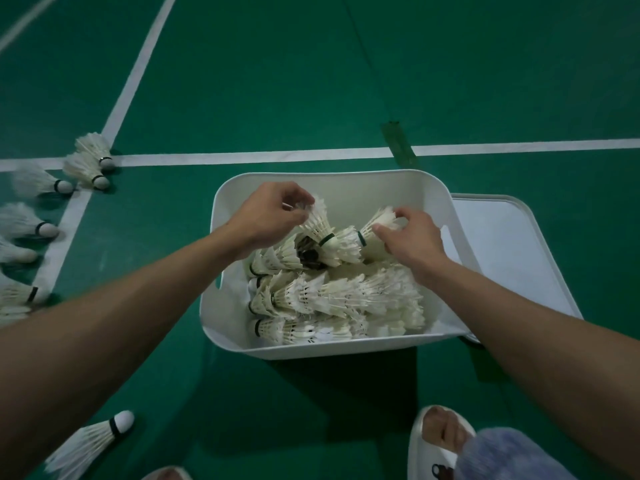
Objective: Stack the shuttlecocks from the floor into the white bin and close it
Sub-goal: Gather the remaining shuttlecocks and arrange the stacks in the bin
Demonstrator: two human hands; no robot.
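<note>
A white bin (346, 183) stands open on the green court floor, with several rows of stacked white shuttlecocks (332, 299) lying inside. Both my hands reach into it. My left hand (266, 216) pinches the feathers of a shuttlecock stack (320, 226) near the bin's far left. My right hand (412, 237) grips another shuttlecock stack (375, 225) beside it, and the two stacks meet nose to skirt. The white lid (505, 251) lies flat on the floor, right of the bin. Several loose shuttlecocks (88, 164) lie on the floor at the left, and one stack (90, 441) lies near my left foot.
White court lines (242, 155) cross the floor behind the bin and at the left. A dark green tape patch (398, 143) sits on the line behind the bin. My foot in a white slipper (436, 441) is at the bottom right, next to a fuzzy bluish object (512, 455).
</note>
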